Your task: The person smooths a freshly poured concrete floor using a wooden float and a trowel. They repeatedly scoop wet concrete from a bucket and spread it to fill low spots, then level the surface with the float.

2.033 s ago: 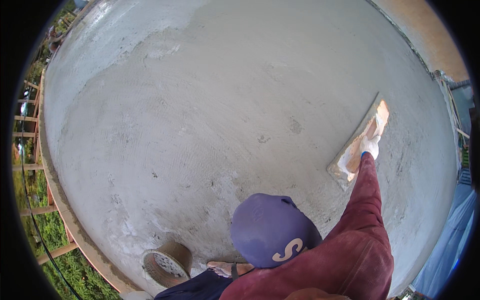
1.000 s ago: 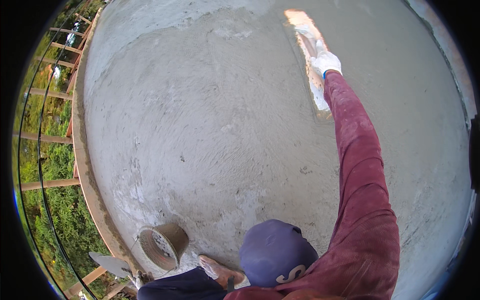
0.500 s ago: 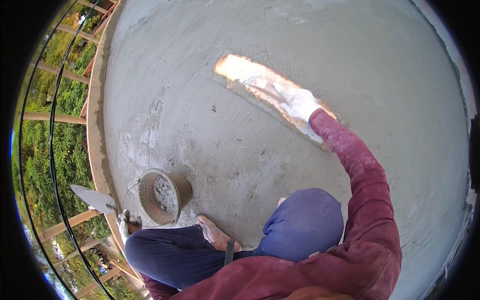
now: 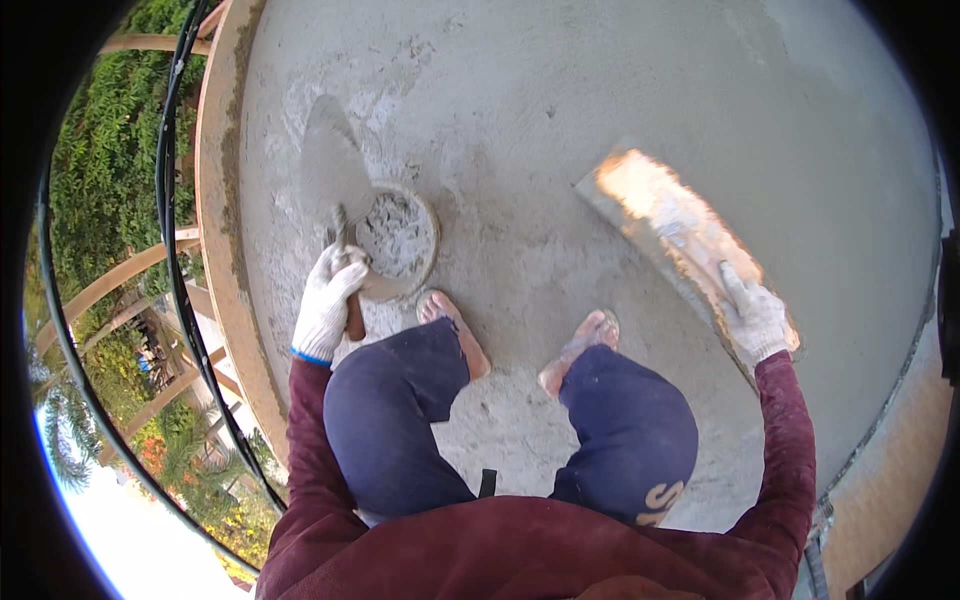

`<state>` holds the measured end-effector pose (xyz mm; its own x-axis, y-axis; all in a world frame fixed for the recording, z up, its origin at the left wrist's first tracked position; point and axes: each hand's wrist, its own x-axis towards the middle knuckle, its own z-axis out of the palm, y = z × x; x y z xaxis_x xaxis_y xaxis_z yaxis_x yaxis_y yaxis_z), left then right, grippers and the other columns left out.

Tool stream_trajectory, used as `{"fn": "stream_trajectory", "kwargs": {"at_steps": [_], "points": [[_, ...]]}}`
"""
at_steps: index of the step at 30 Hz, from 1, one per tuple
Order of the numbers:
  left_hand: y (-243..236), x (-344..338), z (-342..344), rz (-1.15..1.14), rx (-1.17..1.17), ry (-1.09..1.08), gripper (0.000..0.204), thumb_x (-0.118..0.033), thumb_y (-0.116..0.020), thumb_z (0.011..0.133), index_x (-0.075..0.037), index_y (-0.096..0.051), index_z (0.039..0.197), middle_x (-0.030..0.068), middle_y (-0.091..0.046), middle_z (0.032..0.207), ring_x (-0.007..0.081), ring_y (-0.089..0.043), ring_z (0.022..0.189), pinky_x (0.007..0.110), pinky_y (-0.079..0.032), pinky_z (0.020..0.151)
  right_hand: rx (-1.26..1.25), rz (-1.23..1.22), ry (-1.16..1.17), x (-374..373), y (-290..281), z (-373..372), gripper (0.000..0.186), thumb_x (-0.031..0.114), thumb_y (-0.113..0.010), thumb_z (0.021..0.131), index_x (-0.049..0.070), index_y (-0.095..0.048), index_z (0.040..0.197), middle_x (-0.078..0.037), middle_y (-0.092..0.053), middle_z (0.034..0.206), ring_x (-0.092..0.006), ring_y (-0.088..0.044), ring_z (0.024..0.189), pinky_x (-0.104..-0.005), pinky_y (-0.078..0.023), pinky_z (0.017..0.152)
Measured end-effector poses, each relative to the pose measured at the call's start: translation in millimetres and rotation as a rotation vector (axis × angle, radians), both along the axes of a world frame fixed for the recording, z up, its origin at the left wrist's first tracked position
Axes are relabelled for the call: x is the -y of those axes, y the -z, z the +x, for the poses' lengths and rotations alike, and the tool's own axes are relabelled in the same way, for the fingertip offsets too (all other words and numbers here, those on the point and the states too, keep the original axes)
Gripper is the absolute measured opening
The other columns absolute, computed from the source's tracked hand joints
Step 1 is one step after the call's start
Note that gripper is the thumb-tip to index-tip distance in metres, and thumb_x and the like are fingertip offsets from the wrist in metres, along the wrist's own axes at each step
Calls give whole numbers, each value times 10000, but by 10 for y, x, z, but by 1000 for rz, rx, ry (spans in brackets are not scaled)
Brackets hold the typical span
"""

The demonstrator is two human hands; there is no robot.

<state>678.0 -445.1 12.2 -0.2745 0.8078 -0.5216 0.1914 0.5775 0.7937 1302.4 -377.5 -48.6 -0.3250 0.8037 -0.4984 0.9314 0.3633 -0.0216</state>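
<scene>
My left hand (image 4: 328, 300), in a white knit glove with a blue cuff edge, grips the wooden handle of a pointed trowel (image 4: 332, 158). The trowel's grey blade points away from me, over the far left rim of a round bucket (image 4: 428, 225). Grey mortar with pale lumps (image 4: 396, 235) shows inside the bucket. Out to the right, my gloved right hand (image 4: 757, 318) is closed on a long wooden float (image 4: 665, 200), which lies slanted on the wet cement surface. The float's upper face is brightly lit; its grip is mostly hidden under my fingers.
Grey cement (image 4: 520, 110) covers the floor. A raised board edge (image 4: 218, 180) curves along the left, with a drop, greenery (image 4: 115, 140) and wooden beams beyond it. Black cables (image 4: 172, 200) hang outside that edge. My bare feet (image 4: 580, 345) stand close behind the bucket.
The left hand and trowel have come up from beside the board edge to over the bucket. My right hand has drawn the float nearer and to the right. The view has shifted.
</scene>
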Motion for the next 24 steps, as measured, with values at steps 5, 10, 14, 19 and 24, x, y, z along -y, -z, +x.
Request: {"fn": "stream_trajectory", "kwargs": {"at_steps": [5, 10, 14, 19, 24], "points": [[20, -23, 195, -71, 27, -246, 145, -155, -701, 935, -58, -660, 1035, -25, -624, 912, 86, -551, 824, 263, -448, 765, 143, -41, 548, 1013, -1677, 916, 796, 184, -673, 904, 309, -331, 1613, -196, -683, 1230, -391, -694, 1051, -486, -547, 913], [-149, 74, 276, -13, 46, -330, 172, -188, -689, 934, -62, -691, 1051, 7, -654, 934, 125, -589, 861, 295, -480, 780, 445, -230, 893, 2235, -3718, 1448, 820, 225, -686, 894, 279, -314, 1623, -235, -667, 1282, -445, -657, 1117, -520, -528, 932], [-604, -214, 371, -215, 93, -440, 213, -226, -663, 938, -74, -670, 1087, 44, -642, 1002, 186, -604, 898, 365, -533, 738, 598, -259, 1050, 3199, -4783, 1804, 839, 246, -682, 887, 270, -291, 1629, -241, -691, 1232, -438, -681, 1087, -521, -531, 930], [-1159, 60, 576, -244, 253, -292, 236, -283, -678, 948, -75, -625, 1046, 41, -599, 988, 216, -604, 870, 399, -567, 778, 701, -324, 1242, 4291, -5537, 2013, 858, 248, -677, 881, 311, -268, 1633, -255, -698, 1200, -441, -694, 1053, -529, -535, 905], [-1661, 187, 1302, -333, 346, -297, 174, -221, -647, 942, -90, -644, 1055, 11, -611, 990, 171, -600, 884, 344, -511, 802, 705, -315, 1362, 5057, -5916, 1996, 905, 282, -726, 865, 336, -253, 1635, -246, -684, 1249, -432, -693, 1060, -506, -535, 915]]}}
